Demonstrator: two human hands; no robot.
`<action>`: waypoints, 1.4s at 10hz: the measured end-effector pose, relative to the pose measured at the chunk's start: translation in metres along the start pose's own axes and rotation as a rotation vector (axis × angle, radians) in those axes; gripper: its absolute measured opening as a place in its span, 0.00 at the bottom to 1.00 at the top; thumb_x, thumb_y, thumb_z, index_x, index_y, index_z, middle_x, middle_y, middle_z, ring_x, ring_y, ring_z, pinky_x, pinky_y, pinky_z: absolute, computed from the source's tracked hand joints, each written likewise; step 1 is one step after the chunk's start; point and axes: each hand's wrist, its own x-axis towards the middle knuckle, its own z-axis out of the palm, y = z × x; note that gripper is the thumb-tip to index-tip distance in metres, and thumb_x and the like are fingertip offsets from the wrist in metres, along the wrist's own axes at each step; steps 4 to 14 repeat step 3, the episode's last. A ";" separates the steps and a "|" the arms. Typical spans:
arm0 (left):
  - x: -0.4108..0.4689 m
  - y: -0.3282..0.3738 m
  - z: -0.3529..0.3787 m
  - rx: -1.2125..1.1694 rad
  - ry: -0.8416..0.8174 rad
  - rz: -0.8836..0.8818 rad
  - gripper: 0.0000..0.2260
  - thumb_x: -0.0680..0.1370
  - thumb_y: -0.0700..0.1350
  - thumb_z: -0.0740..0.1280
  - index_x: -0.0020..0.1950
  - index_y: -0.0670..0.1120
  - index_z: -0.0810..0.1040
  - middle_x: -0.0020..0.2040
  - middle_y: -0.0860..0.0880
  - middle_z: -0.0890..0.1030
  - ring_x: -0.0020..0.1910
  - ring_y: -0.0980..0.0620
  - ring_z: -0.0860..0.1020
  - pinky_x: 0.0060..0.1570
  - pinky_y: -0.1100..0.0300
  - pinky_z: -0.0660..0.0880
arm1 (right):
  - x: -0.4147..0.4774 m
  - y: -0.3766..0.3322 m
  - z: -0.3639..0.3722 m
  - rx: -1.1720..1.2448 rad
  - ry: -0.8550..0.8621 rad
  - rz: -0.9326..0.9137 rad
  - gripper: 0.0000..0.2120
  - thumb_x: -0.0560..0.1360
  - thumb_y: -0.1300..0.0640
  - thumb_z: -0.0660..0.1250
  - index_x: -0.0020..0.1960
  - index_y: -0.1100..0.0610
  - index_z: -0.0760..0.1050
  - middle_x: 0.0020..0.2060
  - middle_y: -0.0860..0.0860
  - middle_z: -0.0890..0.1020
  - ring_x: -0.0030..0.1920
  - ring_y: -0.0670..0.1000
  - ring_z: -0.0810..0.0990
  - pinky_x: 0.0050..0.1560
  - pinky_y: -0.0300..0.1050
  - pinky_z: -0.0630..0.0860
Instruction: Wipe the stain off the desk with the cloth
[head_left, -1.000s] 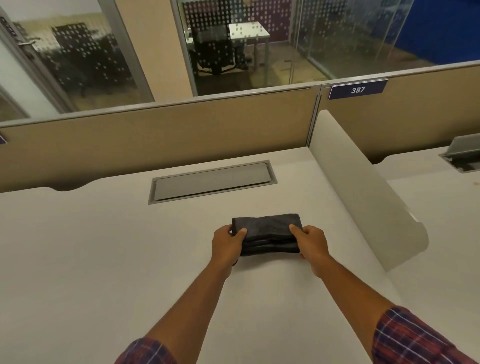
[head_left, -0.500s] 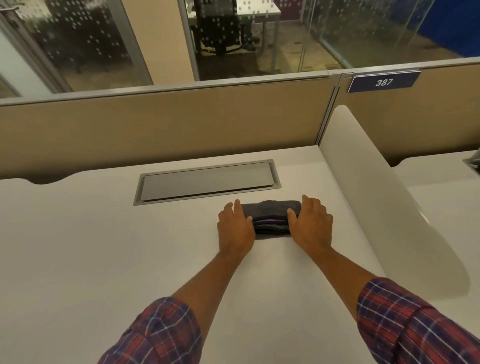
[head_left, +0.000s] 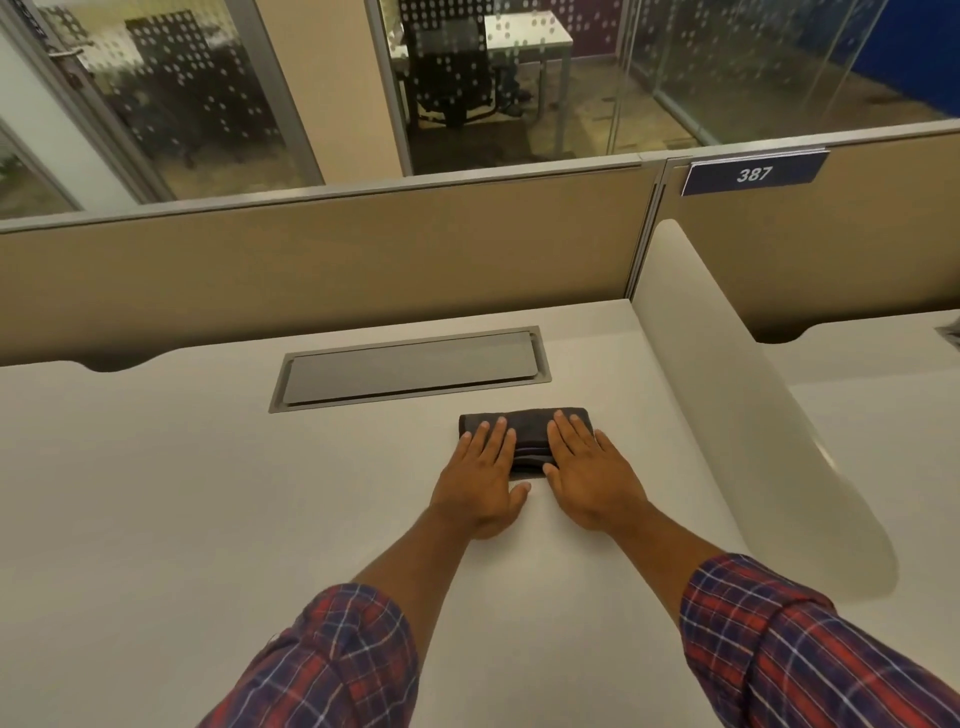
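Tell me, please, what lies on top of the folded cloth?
The left hand and right hand rest flat on the cloth. Only its middle and far edge show; the desk beneath is covered.

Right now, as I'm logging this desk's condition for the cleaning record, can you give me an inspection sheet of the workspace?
Surface: white desk, no stain visible on the part in view.
Job's things: dark folded cloth lying flat on the desk, just in front of the hatch.
Clutter: nothing seen.
Hands: left hand and right hand side by side, flat with fingers straight, on the cloth.
Cables: nothing seen; the grey hatch set in the desk is closed.
Surroundings: white divider on the right, beige partition behind, plate reading 387, glass walls and an office chair beyond.
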 end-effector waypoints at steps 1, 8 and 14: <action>-0.004 0.007 -0.010 0.042 -0.062 -0.031 0.39 0.85 0.68 0.47 0.87 0.45 0.39 0.87 0.45 0.38 0.86 0.44 0.38 0.84 0.47 0.37 | -0.003 -0.002 -0.013 -0.012 -0.083 0.001 0.34 0.87 0.41 0.44 0.85 0.57 0.40 0.85 0.53 0.43 0.85 0.54 0.41 0.83 0.57 0.43; -0.008 0.021 -0.036 0.050 0.134 -0.114 0.40 0.84 0.68 0.44 0.86 0.42 0.39 0.87 0.41 0.39 0.86 0.42 0.38 0.84 0.45 0.38 | -0.007 -0.001 -0.040 -0.051 0.075 0.032 0.36 0.86 0.38 0.44 0.84 0.56 0.36 0.85 0.55 0.40 0.84 0.58 0.39 0.82 0.60 0.42; -0.008 0.021 -0.036 0.050 0.134 -0.114 0.40 0.84 0.68 0.44 0.86 0.42 0.39 0.87 0.41 0.39 0.86 0.42 0.38 0.84 0.45 0.38 | -0.007 -0.001 -0.040 -0.051 0.075 0.032 0.36 0.86 0.38 0.44 0.84 0.56 0.36 0.85 0.55 0.40 0.84 0.58 0.39 0.82 0.60 0.42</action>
